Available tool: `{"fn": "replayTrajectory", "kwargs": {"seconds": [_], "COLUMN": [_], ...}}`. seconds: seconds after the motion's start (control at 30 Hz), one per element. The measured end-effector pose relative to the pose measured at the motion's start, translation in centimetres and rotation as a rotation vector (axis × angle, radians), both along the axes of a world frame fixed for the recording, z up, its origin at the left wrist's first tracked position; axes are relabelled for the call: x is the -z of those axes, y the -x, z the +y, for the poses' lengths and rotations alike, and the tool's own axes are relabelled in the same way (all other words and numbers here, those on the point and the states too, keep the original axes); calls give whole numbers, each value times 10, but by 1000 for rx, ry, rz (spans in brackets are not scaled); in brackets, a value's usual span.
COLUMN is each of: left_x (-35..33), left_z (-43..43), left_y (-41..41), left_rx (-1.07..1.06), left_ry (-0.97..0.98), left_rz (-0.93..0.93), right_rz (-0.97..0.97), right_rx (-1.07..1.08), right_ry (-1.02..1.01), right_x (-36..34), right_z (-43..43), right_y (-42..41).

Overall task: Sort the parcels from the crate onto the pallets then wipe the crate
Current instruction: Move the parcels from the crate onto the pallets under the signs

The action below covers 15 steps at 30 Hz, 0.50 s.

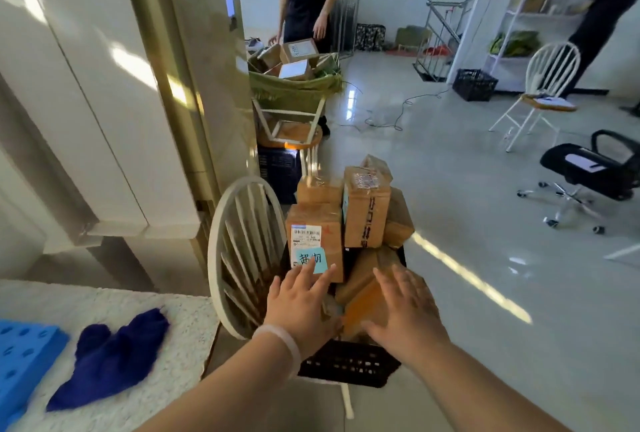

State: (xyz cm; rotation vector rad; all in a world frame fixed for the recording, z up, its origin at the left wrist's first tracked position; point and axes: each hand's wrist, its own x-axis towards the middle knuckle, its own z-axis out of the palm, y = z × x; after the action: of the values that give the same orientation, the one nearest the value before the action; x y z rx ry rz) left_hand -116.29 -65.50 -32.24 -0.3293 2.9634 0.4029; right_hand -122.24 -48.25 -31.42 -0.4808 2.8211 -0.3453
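Note:
A black plastic crate (349, 362) stands on a white chair (242, 251), heaped with several brown cardboard parcels. A labelled parcel (313, 234) with a light blue note sits at the front left of the heap. A tall taped parcel (367, 210) stands behind it to the right. My left hand (299, 303) reaches out flat, its fingertips at the blue note. My right hand (405, 310) hovers spread over an orange-brown parcel (363, 307) low in the crate. Neither hand holds anything.
At lower left, a dark blue cloth (110, 352) lies on a speckled white surface beside a blue pallet (24, 355). Ahead, a person stands behind a green sack of parcels (294, 82). A black office chair (588, 168), a second white chair and another person are at right.

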Motion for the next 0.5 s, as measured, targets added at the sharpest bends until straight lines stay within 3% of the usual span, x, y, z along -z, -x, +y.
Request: {"fn": "replayTrajectory", "kwargs": {"seconds": [0.2,0.5], "left_x": [17,3], "left_z": [-19,-50], "left_y": [62,141], "left_rx": [137,167], "left_ry": [-119,-202], "left_rz": [-100,-16], "right_rz": [-17,-59], "right_rx": [192,298], "right_ry": [-4,-3], "right_x": [14,2], "right_z": [-11,-43], "right_y": [35,84]}}
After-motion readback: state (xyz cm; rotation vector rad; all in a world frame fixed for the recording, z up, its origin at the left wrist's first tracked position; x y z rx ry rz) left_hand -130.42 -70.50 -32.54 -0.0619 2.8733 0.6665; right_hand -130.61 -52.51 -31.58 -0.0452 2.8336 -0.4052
